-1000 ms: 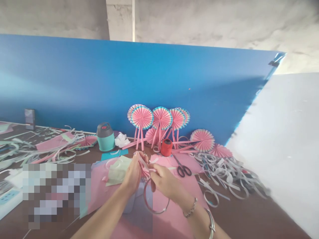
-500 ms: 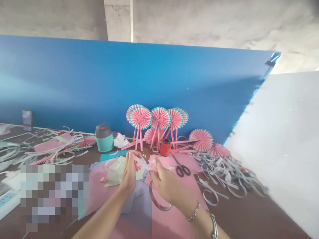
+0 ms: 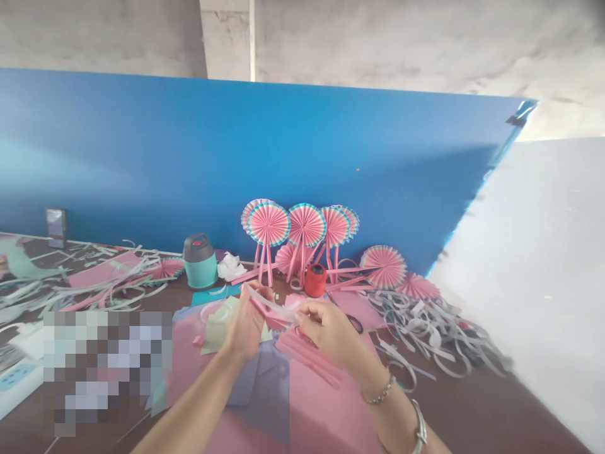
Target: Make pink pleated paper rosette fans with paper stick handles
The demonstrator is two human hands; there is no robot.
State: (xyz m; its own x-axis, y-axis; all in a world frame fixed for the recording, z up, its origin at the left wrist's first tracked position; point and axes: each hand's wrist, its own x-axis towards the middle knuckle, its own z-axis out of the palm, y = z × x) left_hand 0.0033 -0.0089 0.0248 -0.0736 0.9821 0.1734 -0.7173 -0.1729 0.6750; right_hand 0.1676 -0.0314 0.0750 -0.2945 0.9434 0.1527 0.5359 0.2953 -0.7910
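Pink pleated paper (image 3: 273, 320) sits pinched in my left hand (image 3: 246, 325), a pale strip (image 3: 274, 304) stretching sideways from it to my right hand (image 3: 331, 331), which grips its end.

Scissors (image 3: 354, 324) half behind right hand (image 3: 331, 331)

I can read no word, number or brand mark anywhere here. The pale strip (image 3: 276, 307) that I hold carries no print that I can make out. The small dark device (image 3: 55, 227) standing at the blue board (image 3: 236, 145) is too small to tell any sign on it. The mosaic patch (image 3: 106, 366) on the table (image 3: 472, 410) hides what lies under it.
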